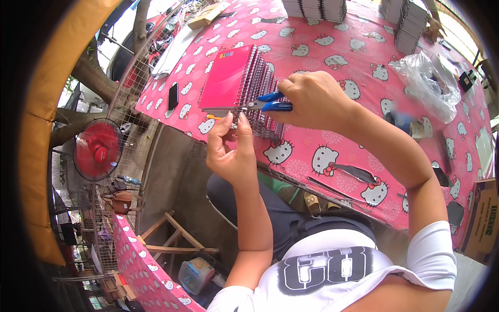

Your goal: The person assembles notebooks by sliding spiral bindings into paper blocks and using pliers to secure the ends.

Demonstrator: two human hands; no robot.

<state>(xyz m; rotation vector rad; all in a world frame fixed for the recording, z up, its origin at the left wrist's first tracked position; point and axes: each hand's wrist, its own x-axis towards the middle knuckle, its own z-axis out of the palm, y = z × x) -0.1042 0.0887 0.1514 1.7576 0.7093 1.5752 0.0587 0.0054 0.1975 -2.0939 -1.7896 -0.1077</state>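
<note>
A stack of spiral notebooks with a pink cover (pixel 224 78) lies near the table's front edge, the wire coils facing right. My right hand (pixel 314 99) is closed around the blue handles of a pair of pliers (pixel 275 102). The metal jaws reach the near end of the top notebook's wire coil. My left hand (pixel 232 143) is at the near edge of the stack, thumb and a finger raised on either side of the coil end just below the jaws. Whether those fingertips pinch the wire is too small to make out.
On the patterned pink table (pixel 322 138) lie a black phone (pixel 173 96), a clear plastic bag (pixel 429 83) and dark scraps (pixel 356 173). More spiral notebooks (pixel 314 9) stand at the back. A red fan (pixel 99 151) is at left, a cardboard box (pixel 481 221) at right.
</note>
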